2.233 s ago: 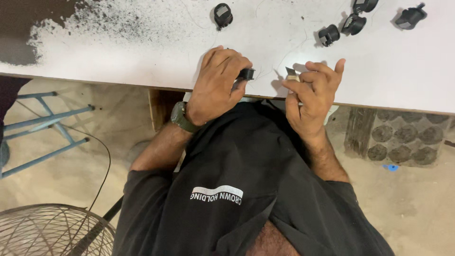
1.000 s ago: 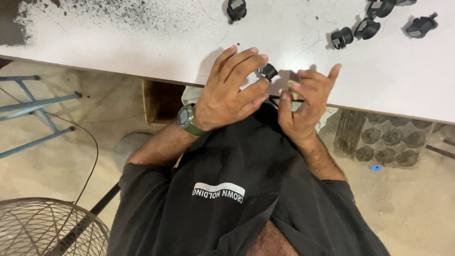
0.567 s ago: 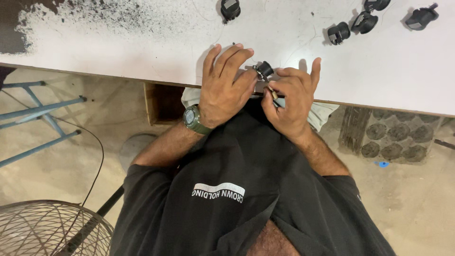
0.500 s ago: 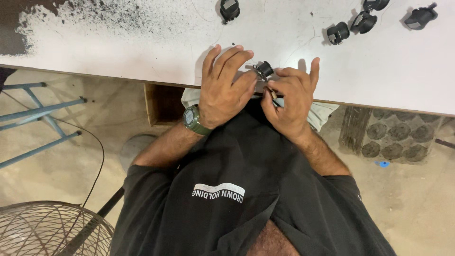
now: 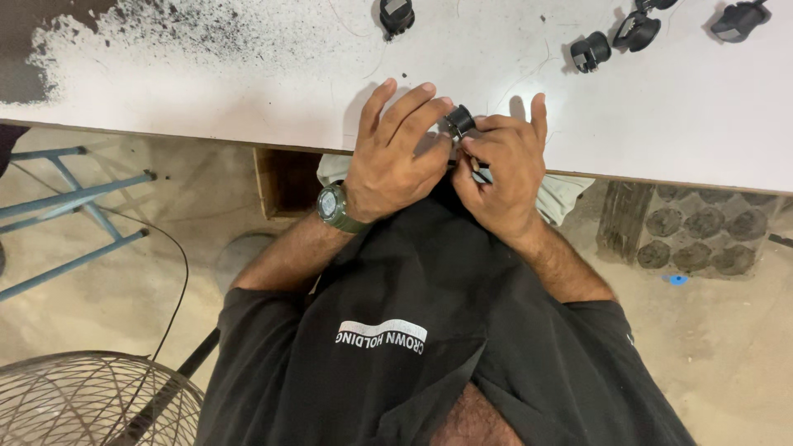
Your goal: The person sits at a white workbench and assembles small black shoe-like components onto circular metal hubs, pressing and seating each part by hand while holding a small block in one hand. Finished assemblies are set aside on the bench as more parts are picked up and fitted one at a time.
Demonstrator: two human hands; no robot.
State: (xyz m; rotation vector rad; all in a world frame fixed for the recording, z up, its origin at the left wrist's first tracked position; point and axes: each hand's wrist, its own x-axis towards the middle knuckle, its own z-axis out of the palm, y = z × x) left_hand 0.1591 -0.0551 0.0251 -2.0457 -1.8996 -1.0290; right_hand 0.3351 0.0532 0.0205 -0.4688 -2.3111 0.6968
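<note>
— Why are both your hands bunched at the table (image 5: pixel 248 91) edge?

— From my head camera: my left hand (image 5: pixel 395 149) pinches the small black part (image 5: pixel 458 122) so it stays steady, while my right hand (image 5: pixel 500 169) closes on a thin tool (image 5: pixel 474 164) against it.

— And compared with two seconds ago?

— My hands were apart then; now they meet over the part.

Five small black round parts (image 5: pixel 459 122), two hands (image 5: pixel 396 157), one wristwatch (image 5: pixel 333 205), one white table (image 5: pixel 248 74), one wire fan guard (image 5: pixel 91 400)
</note>
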